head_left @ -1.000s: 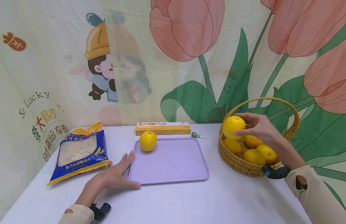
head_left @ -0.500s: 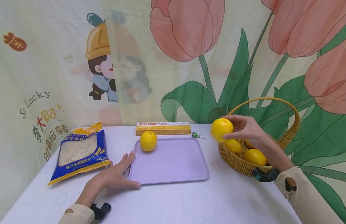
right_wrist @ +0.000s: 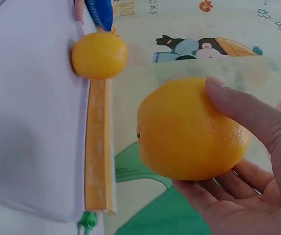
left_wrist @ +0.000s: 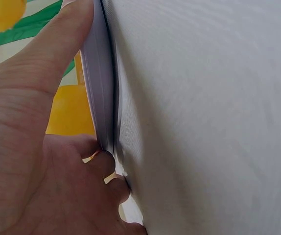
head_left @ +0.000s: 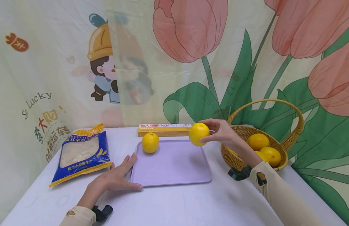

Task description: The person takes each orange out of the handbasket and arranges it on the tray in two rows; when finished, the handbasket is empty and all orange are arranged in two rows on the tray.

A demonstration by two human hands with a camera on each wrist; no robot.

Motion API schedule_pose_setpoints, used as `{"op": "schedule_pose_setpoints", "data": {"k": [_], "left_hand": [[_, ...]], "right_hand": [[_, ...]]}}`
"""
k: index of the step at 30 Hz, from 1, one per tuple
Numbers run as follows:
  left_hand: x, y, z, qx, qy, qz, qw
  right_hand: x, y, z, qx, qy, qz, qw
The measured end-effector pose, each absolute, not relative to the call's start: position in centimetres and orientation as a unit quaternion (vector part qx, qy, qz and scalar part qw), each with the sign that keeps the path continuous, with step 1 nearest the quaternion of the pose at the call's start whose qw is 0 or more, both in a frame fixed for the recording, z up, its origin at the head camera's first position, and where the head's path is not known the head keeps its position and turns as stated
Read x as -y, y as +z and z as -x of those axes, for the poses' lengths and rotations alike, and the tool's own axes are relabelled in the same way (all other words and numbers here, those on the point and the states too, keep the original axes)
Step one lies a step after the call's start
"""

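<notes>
My right hand grips an orange between thumb and fingers, above the tray's far right corner. In the right wrist view the held orange is large, with the thumb on top and fingers beneath. A second orange sits in the far left corner of the lilac tray. My left hand rests at the tray's left side, fingers spread, the thumb by the near left corner. Up close in the left wrist view, thumb and fingers touch the tray's rim. Several oranges lie in the wicker basket, partly hidden by the right forearm.
Behind the tray lies a pasta box. A blue and yellow pasta bag lies at the left. Near the box's end, the right wrist view shows a green-wrapped lollipop. A printed curtain hangs behind the white table.
My right hand has carried the orange left, from above the basket to above the tray's far right corner. The left hand and the tray have stayed in place.
</notes>
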State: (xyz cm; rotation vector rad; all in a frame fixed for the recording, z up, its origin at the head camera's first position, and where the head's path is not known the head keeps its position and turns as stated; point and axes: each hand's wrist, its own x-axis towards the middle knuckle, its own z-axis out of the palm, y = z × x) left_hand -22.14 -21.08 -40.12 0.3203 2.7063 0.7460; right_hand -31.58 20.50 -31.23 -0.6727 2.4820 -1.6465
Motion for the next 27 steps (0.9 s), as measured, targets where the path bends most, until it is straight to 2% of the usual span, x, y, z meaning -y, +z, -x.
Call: {"op": "schedule_pose_setpoints", "data": {"k": [14,27], "left_hand": [[21.1,-40.3,22.2,-0.947,0.259,-0.113,0.153],[21.0,-40.2,22.1,-0.948,0.258,-0.111,0.151]], "right_hand": [[-14.7,-34.7,33.9,-0.815,-0.549,0.173,0.064],[-11.5,-38.7,35.5,-0.818,-0.556,0.139,0.049]]}}
